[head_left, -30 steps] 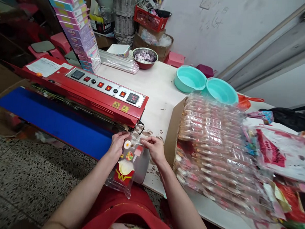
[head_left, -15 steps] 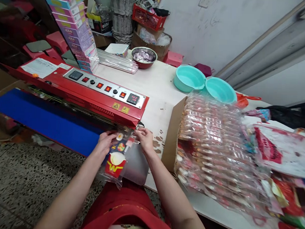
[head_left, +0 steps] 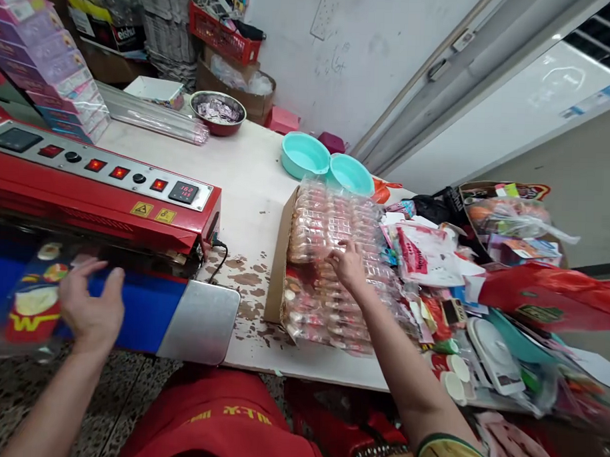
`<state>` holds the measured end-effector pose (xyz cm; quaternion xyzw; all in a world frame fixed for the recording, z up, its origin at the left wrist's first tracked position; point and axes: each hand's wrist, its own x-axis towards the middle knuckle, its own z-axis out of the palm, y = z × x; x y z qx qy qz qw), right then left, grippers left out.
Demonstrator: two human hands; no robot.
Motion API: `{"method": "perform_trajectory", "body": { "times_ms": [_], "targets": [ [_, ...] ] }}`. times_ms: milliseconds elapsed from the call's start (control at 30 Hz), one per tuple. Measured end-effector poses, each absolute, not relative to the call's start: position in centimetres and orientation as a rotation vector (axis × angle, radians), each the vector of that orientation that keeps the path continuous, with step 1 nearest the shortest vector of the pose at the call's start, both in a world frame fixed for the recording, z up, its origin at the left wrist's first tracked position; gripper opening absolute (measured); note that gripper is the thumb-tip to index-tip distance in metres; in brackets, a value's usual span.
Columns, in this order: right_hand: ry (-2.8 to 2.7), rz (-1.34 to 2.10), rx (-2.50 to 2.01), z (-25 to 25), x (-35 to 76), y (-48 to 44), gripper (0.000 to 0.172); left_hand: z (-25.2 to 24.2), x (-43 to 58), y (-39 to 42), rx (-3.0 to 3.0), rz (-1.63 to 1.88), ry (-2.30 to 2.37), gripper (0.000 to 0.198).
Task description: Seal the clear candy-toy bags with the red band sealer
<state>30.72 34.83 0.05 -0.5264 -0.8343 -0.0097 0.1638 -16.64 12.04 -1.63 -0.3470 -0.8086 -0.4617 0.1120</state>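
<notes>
A clear toy packet (head_left: pixel 30 299) with a red fries-shaped piece lies on the blue belt (head_left: pixel 147 309) of the red sealing machine (head_left: pixel 101 195). My left hand (head_left: pixel 89 304) hovers just right of the packet, fingers spread and holding nothing. Far to the right, my right hand (head_left: pixel 348 267) rests fingers-down on a stack of clear packets (head_left: pixel 333 269) in a cardboard box (head_left: pixel 276 267). Whether it grips a packet is not visible.
Two teal bowls (head_left: pixel 327 166) and a metal bowl (head_left: pixel 217 112) stand at the back of the white table (head_left: pixel 251 186). Stacked purple boxes (head_left: pixel 45 59) rise at back left. Bags and loose toys (head_left: pixel 483 295) crowd the right side.
Both hands let go of the toy packet, which now rides left on the belt. My right hand swung right onto the packet stack, and the view turned right.
</notes>
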Motion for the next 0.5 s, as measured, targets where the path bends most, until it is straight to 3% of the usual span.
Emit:
{"method": "perform_trajectory", "body": {
  "times_ms": [167,333,400,500],
  "targets": [
    [-2.403,0.315,-0.969,3.5,29.1,35.3,0.016,-0.7,-5.3,13.2,-1.518,-1.415,-2.319,0.023],
    [-2.114,0.465,-0.917,9.7,28.1,33.6,0.016,3.0,0.4,16.2,-1.848,-1.788,-2.292,0.020],
    [-2.049,0.489,-0.908,11.5,27.9,32.8,0.015,5.4,1.7,18.4,-1.856,-2.028,-2.325,0.027],
    [-1.994,0.601,-0.883,13.4,27.0,31.7,0.015,9.2,3.1,21.9,-1.832,-2.566,-2.335,0.056]
  ]
}}
